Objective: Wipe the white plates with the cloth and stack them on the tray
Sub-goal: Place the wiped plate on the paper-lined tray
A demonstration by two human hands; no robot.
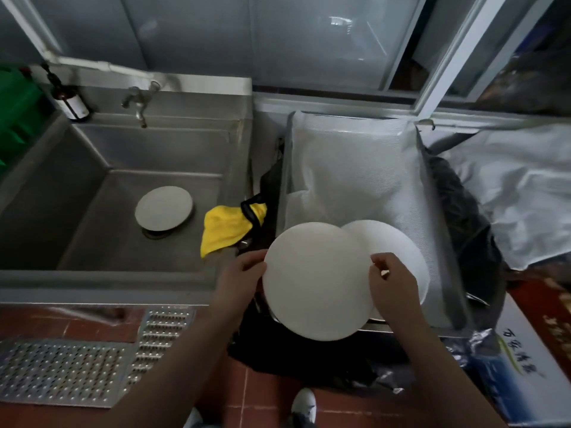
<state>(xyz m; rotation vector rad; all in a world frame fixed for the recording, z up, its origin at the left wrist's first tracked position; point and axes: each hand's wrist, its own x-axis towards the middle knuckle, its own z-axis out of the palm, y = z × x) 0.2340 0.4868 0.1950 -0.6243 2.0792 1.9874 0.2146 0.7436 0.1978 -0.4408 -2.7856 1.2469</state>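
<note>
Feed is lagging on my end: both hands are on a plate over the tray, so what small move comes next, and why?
Probably lower the held plate onto the plate in the tray. The left hand and right hand grip its opposite rims, it partly overlaps the one below, and the yellow cloth lies aside on the sink edge, so wiping looks finished.

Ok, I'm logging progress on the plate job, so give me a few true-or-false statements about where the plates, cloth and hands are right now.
1. Both hands hold one white plate. True: left hand, right hand.
2. The yellow cloth is in the right hand. False: it lies by the sink.
3. A plate sits in the sink. True.
4. The tray holds no plate. False: a plate on the tray lies there.
</note>
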